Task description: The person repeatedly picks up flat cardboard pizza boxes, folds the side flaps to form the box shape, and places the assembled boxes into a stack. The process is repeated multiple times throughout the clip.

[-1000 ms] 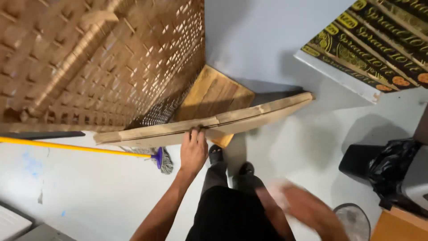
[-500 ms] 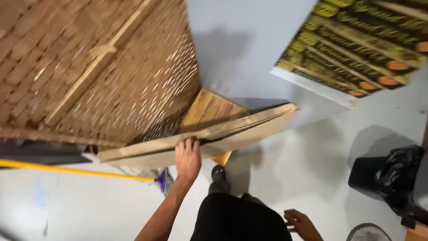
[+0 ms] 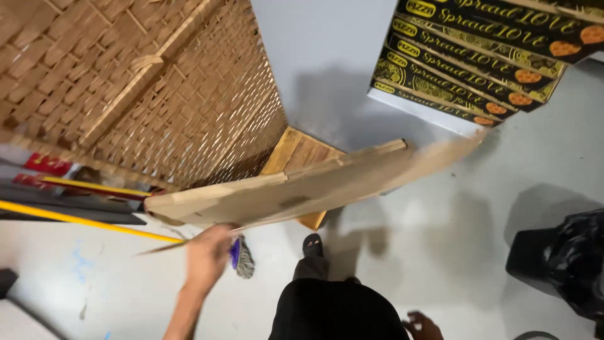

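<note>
The left hand (image 3: 206,257) is raised in front of the body with the forearm running up from the bottom edge and the wrist nearly straight. Its fingers curl up under the near, left end of a long flat cardboard sheet (image 3: 302,187), gripping that edge from below. The hand is blurred, so the exact finger placement cannot be told.

The cardboard is held roughly level, tilted slightly up to the right, and stretches from the left hand well out to the right; its far end is smeared by motion. It hangs above the pale floor (image 3: 440,252), clear of it.

The right hand (image 3: 423,326) hangs low at the bottom edge, well right of the cardboard's gripped end and not touching it. Only its top shows, and whether it is clenched or loose cannot be told.

Behind the cardboard leans a woven panel (image 3: 145,82), and a wooden board (image 3: 301,151) shows just beyond the cardboard's middle. A yellow pole (image 3: 75,220) runs along the floor left of the gripped end, ending at a mop head (image 3: 242,258) just right of the left hand. One shoe (image 3: 313,244) stands under the cardboard. A black bag (image 3: 566,258) sits far right.
</note>
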